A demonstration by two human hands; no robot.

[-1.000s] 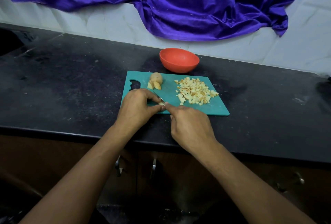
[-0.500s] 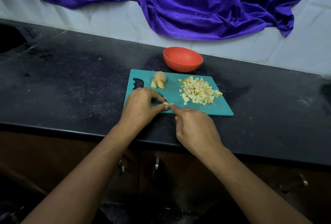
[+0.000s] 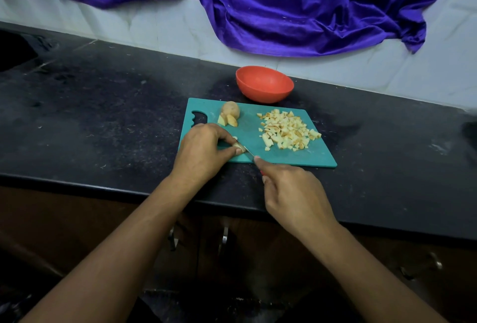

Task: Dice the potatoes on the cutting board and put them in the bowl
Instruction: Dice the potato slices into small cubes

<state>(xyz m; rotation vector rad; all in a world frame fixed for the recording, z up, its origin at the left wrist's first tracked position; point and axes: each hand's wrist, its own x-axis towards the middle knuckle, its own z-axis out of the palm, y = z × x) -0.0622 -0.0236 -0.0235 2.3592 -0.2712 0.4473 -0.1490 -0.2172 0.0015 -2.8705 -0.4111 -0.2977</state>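
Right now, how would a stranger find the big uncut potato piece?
Look at the black counter and find the teal cutting board in front of the red bowl. At the board's far edge, beside its handle hole, sits a rounded potato piece with brown skin. It is far bigger than the wedges beside it or the diced heap on the right.

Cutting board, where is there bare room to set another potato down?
Free: the cutting board strip between the uncut potato chunks and the diced potato pile, and its near right corner. Crowded: near left, where the left hand holds a potato piece under the knife in the right hand.
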